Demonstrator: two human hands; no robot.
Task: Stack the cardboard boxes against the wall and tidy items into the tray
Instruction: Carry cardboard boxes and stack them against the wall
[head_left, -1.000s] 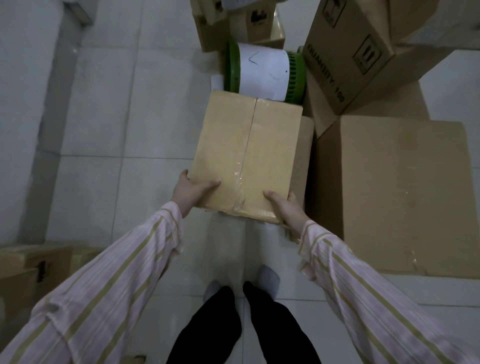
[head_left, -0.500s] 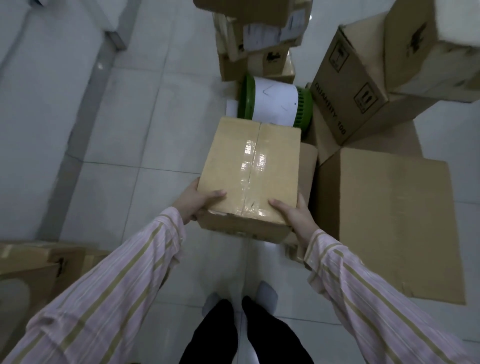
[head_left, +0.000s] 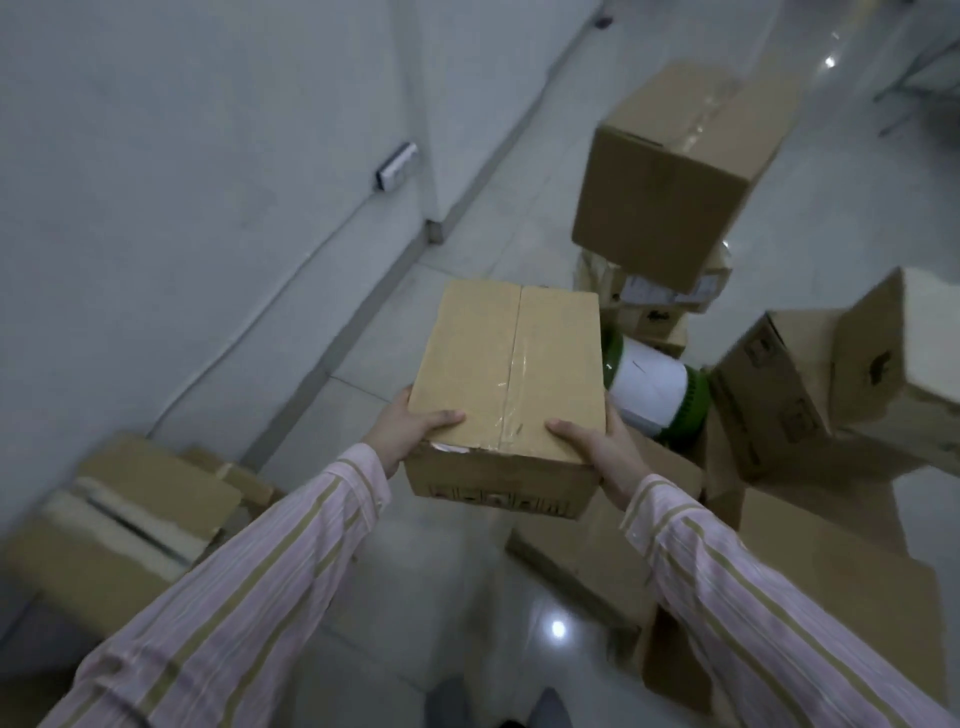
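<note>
Box (head_left: 506, 374) held off floor (head_left: 415, 571) between both hands: left hand (head_left: 410, 428) grips near-left corner, right hand (head_left: 597, 447) near-right, thumbs on top. Smooth tan cardboard, rectangular, glossy tape along seam. Fingers underneath hidden, probably curled.

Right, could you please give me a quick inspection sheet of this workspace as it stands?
Surface: grey tiled floor, glossy.
Job's things: taped cardboard box held off the floor; stacked boxes at right; open box at near left; no tray seen.
Clutter: green-and-white cylinder on its side among boxes.
Grippers: left hand and right hand grip the box's near corners.
Cables: thin cable runs down from a socket.
Surroundings: white wall at left.
</note>
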